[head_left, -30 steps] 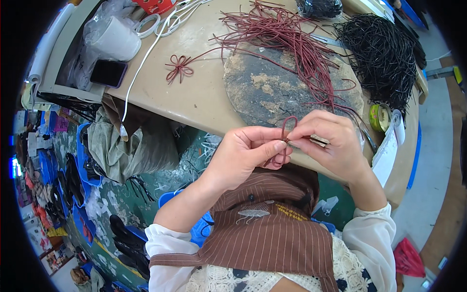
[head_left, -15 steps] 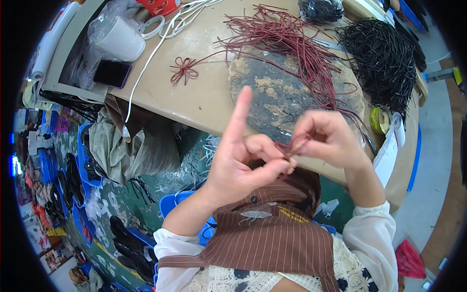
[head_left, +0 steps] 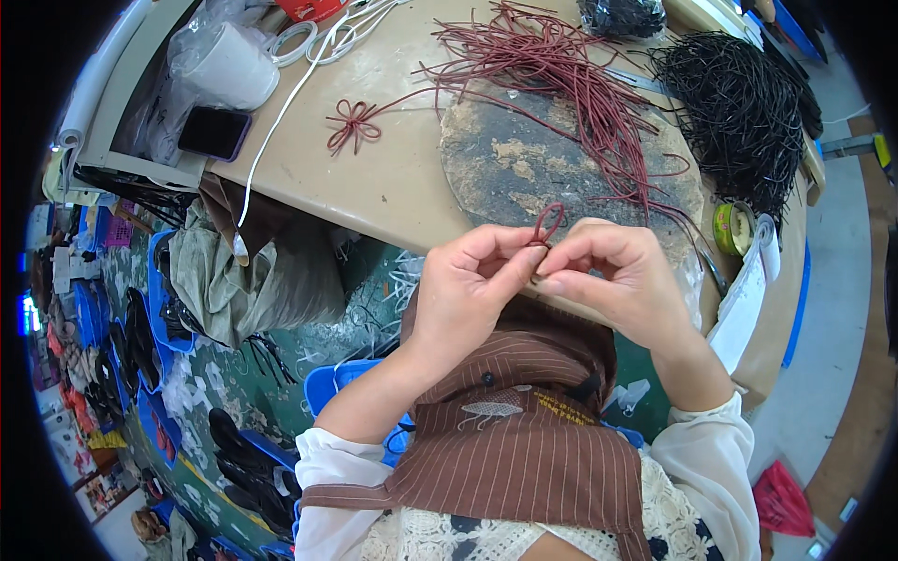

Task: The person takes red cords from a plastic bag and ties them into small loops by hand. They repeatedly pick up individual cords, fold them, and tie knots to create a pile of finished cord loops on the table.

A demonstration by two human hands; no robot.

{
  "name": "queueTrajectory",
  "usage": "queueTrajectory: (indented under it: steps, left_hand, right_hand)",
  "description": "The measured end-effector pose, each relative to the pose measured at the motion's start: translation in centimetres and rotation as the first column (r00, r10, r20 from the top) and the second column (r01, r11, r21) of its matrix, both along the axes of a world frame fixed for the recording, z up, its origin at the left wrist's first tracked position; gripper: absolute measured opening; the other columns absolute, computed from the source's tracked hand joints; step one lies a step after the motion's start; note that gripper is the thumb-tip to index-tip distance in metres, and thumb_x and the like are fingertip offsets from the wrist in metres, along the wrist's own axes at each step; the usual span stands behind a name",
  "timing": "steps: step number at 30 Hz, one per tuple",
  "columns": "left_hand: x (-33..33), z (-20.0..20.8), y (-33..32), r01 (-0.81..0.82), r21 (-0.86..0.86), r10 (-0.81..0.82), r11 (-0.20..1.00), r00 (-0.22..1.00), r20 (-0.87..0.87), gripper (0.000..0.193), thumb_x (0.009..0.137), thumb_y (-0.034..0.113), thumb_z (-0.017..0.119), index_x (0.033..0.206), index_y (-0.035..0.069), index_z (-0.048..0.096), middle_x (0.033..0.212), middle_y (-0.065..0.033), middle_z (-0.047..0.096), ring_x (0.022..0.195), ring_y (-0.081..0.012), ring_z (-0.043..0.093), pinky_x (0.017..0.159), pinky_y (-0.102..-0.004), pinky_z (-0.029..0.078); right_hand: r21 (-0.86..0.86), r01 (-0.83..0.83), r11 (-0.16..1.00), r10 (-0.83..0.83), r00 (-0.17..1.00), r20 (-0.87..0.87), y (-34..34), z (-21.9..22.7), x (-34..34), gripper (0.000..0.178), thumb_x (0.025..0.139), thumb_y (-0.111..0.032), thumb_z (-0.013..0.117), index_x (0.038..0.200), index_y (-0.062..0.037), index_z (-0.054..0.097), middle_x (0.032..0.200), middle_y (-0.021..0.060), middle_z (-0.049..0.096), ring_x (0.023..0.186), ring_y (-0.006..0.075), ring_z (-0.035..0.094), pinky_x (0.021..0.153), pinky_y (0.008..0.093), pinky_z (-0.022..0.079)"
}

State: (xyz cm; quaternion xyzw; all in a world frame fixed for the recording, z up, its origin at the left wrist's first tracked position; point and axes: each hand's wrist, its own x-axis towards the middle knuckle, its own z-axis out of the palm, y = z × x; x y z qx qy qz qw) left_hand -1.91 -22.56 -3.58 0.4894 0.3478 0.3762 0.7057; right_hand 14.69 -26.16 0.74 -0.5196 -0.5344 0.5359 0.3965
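Dark-red cord [head_left: 550, 222] stands up as a small loop between the two hands, over the tabletop's [head_left: 374, 182] near edge, its tip toward one o'clock. The left hand [head_left: 468, 292] has its grip, thumb against forefinger, pinching the loop's base, probably so that it keeps its shape. The right hand's [head_left: 619, 279] thumb and forefinger come close together right beside that base; I cannot tell whether they pinch a strand, since the fingers hide it.

Taking the hands as the clock's centre, a round, worn board [head_left: 468, 173] lies at twelve, with a bundle of dark-red cords [head_left: 547, 47] across it, likely to keep strands within reach. At ten, a looped cord flower [head_left: 354, 122] lies apart, perhaps so its loops stay uncrushed. Black cords [head_left: 734, 126] heap at two, presumably kept separate by colour.
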Motion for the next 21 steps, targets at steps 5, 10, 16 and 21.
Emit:
queueTrajectory:
  steps: [5, 10, 16, 21]
  left_hand:
    - [-1.0, 0.4, 0.3, 0.034, -0.177, -0.027, 0.984, 0.999, 0.038, 0.021, 0.087, 0.009, 0.056, 0.105, -0.002, 0.060, 0.092, -0.0080, 0.065, 0.081, -0.0112, 0.062, 0.072, -0.0244, 0.052]
    - [-1.1, 1.1, 0.5, 0.097, -0.446, -0.011, 0.890, 0.981, 0.192, 0.020, 0.088, 0.016, 0.056, 0.099, 0.000, 0.062, 0.083, -0.0031, 0.064, 0.072, -0.0066, 0.059, 0.065, -0.0202, 0.049]
    - [-0.8, 0.7, 0.1, 0.103, -0.518, -0.003, 0.849, 0.982, 0.190, 0.020, 0.088, 0.019, 0.057, 0.097, 0.001, 0.062, 0.083, -0.0026, 0.063, 0.074, -0.0066, 0.059, 0.067, -0.0208, 0.049]
    - [-1.3, 1.7, 0.3, 0.139, -0.492, -0.012, 0.860, 0.968, 0.252, 0.022, 0.088, 0.018, 0.057, 0.100, 0.000, 0.062, 0.084, -0.0032, 0.063, 0.072, -0.0062, 0.058, 0.067, -0.0200, 0.048]
  right_hand:
    - [-0.059, 0.100, 0.993, -0.099, 0.995, 0.018, 0.3, -1.1, -1.1, 0.013, 0.077, -0.009, 0.067, 0.076, -0.0005, 0.057, 0.065, 0.0009, 0.058, 0.058, 0.0043, 0.051, 0.052, 0.0204, 0.041]
    - [0.033, 0.038, 0.999, -0.044, 0.972, 0.229, 0.6, 0.2, -1.0, 0.016, 0.077, -0.010, 0.065, 0.072, -0.0001, 0.054, 0.062, 0.0048, 0.056, 0.056, 0.0081, 0.053, 0.050, 0.0232, 0.041]
    - [0.177, -0.035, 0.983, -0.030, 0.936, 0.352, 0.8, 0.0, -0.9, 0.017, 0.074, -0.008, 0.065, 0.068, -0.0001, 0.051, 0.064, 0.0071, 0.054, 0.052, 0.0140, 0.055, 0.048, 0.0261, 0.043]
    - [0.233, -0.123, 0.965, 0.017, 0.912, 0.410, 1.2, 0.6, -0.5, 0.025, 0.072, -0.010, 0.070, 0.069, -0.0008, 0.048, 0.063, 0.0084, 0.054, 0.051, 0.0165, 0.056, 0.046, 0.0265, 0.043]
